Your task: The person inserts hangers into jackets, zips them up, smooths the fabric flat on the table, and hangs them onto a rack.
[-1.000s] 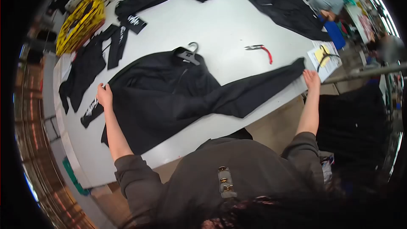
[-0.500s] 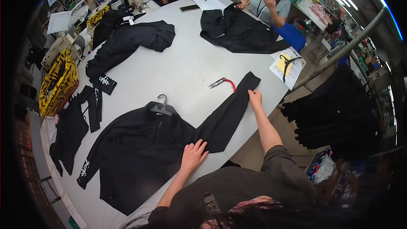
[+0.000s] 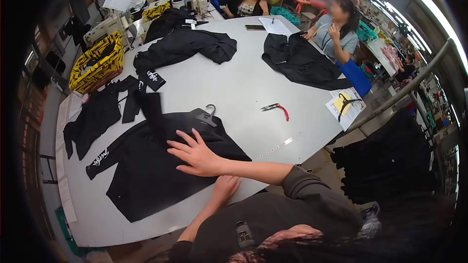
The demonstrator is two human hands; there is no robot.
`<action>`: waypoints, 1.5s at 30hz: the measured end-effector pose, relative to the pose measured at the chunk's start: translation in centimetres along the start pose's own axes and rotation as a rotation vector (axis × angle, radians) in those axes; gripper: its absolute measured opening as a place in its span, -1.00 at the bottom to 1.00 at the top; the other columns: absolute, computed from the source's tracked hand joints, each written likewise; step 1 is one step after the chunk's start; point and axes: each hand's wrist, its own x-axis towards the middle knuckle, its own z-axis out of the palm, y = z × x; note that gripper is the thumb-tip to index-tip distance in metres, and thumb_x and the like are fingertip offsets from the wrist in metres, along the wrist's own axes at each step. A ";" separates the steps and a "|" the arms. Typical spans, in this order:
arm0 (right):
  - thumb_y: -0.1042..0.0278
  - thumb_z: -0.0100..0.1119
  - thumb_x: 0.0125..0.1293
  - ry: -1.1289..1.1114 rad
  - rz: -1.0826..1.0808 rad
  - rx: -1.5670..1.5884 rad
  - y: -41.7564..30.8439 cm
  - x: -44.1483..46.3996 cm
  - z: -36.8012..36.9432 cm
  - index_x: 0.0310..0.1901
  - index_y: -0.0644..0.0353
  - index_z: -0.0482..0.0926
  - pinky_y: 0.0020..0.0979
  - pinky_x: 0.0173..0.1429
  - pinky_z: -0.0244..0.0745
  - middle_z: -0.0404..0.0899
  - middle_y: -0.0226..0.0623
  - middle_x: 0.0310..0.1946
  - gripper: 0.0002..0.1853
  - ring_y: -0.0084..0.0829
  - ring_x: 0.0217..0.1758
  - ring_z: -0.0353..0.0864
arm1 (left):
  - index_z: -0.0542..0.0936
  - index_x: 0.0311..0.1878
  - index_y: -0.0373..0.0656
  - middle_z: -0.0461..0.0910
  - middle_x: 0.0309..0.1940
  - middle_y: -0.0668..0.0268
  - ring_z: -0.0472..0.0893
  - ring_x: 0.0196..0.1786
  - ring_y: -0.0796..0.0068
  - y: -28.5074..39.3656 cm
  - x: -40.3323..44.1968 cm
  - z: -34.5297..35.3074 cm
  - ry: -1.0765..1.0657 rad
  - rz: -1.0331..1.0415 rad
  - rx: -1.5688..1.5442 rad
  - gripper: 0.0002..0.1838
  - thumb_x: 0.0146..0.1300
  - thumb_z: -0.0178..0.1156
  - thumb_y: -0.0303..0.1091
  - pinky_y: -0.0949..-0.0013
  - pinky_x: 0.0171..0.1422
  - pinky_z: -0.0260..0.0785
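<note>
A black garment (image 3: pixel 151 175) lies on the white table, with a grey hanger (image 3: pixel 207 116) in its collar. One sleeve, at the left, has white lettering (image 3: pixel 102 158); the other is folded across the body, its cuff pointing up near the left. Over the garment's middle is my right hand (image 3: pixel 197 156), fingers spread, holding nothing. My left hand (image 3: pixel 225 186) lies below it at the garment's lower right edge, its fingers partly hidden under my right wrist. Snips with a red handle (image 3: pixel 278 109) lie to the right, above a row of small stickers (image 3: pixel 278 146).
More black garments lie at the left (image 3: pixel 95 114), top (image 3: pixel 185 46) and right (image 3: pixel 300 61). A yellow-and-black basket (image 3: pixel 97 63) stands at the left edge. Papers with a black hanger (image 3: pixel 345 104) lie at the right. Two people sit beyond the table.
The sleeve that stretched right has been folded left over the garment. My right hand has let it go and moved left over the body. The stickers are now uncovered.
</note>
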 end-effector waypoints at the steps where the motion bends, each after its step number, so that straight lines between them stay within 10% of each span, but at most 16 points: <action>1: -0.02 0.19 0.40 -0.085 -0.011 -0.053 0.7 -0.6 3.4 0.45 0.09 0.30 0.42 0.52 -0.15 0.18 -0.22 0.53 -0.32 0.06 0.62 0.00 | 0.65 -0.09 -0.15 0.66 -0.19 0.19 0.65 -0.11 0.17 0.0 -1.0 -0.4 -0.031 -0.063 -0.020 -0.78 0.26 0.29 -0.28 0.12 -0.05 0.46; 9: -0.09 0.16 0.38 -0.295 0.307 -0.258 9.3 -11.6 11.9 0.50 -0.07 0.27 0.48 0.47 -0.14 0.11 -0.32 0.57 -0.29 0.02 0.62 -0.03 | 0.70 -0.21 -0.20 0.71 -0.31 0.19 0.70 -0.20 0.12 2.4 -4.4 -10.4 0.164 -0.477 -0.084 -0.86 0.30 0.30 -0.33 0.16 -0.12 0.52; 15: 0.45 0.17 0.32 -0.196 0.681 0.677 5.0 -5.8 2.3 -0.08 0.25 0.70 -0.25 0.20 0.52 0.74 -0.24 -0.04 -0.79 -0.11 0.11 0.65 | 0.68 -0.04 -0.26 0.71 -0.24 0.13 0.70 -0.26 0.16 7.2 3.3 -25.0 0.381 -0.193 0.051 -0.77 0.22 0.31 -0.56 0.27 -0.21 0.54; 19: 0.72 0.03 0.16 0.064 -0.159 0.512 -4.7 2.8 -11.8 -0.19 0.27 0.69 -0.17 0.21 0.52 0.73 -0.17 -0.05 -0.72 -0.10 0.16 0.64 | 0.75 -0.12 0.01 0.67 -0.31 0.42 0.34 -0.63 0.61 13.7 7.6 -32.6 0.296 0.272 0.263 -0.76 0.14 0.31 -0.50 0.48 -0.54 0.16; 23: 0.12 -0.03 0.43 0.185 -0.588 0.147 -10.4 3.2 -21.1 0.12 -0.12 0.45 0.30 0.33 0.32 0.47 -0.50 0.24 -0.72 -0.13 0.36 0.42 | 0.67 -0.03 0.09 0.55 -0.14 0.45 0.35 -0.51 0.52 19.4 9.4 -35.4 0.282 0.546 0.409 -0.74 0.20 0.24 -0.40 0.41 -0.44 0.20; 28: -0.03 -0.24 0.56 0.519 -0.690 -0.113 -10.0 -1.3 -29.1 0.47 -0.41 0.17 0.48 0.53 -0.08 0.22 -0.63 0.53 -0.52 -0.30 0.55 0.24 | 0.56 0.08 0.20 0.39 0.07 0.47 0.35 -0.35 0.42 20.3 9.2 -37.4 0.435 0.628 0.559 -0.70 0.28 0.17 -0.28 0.32 -0.33 0.26; 36: 0.04 0.03 0.46 1.162 -1.111 -0.192 -11.5 -1.4 -27.8 0.08 -0.21 0.52 0.00 0.53 0.00 0.64 -0.76 0.05 -0.76 -0.72 0.11 0.63 | 0.13 0.52 0.24 0.18 0.39 0.58 0.33 -0.37 0.42 16.3 5.2 -39.7 0.962 0.649 1.042 -0.45 0.51 -0.13 -0.33 0.21 -0.36 0.31; 42: 0.12 0.17 0.40 0.984 -1.042 0.214 -10.2 -1.7 -24.0 -0.19 -0.14 0.54 -0.31 0.18 0.40 0.63 -0.75 -0.29 -0.90 -0.72 -0.23 0.68 | 0.49 -0.03 0.16 0.38 -0.15 0.61 0.27 -0.45 0.54 12.9 7.0 -35.9 1.496 1.010 1.016 -0.83 0.50 -0.10 -0.17 0.39 -0.38 0.01; 45: 0.27 0.17 0.44 0.809 -0.930 0.257 -11.1 -0.7 -23.2 -0.04 -0.04 0.62 -0.35 -0.04 0.62 0.69 -0.63 -0.28 -0.87 -0.46 -0.37 0.75 | 0.57 -0.10 0.07 0.51 -0.21 0.53 0.39 -0.41 0.49 9.5 7.9 -33.5 1.317 0.851 0.790 -0.86 0.46 0.03 -0.23 0.39 -0.35 0.15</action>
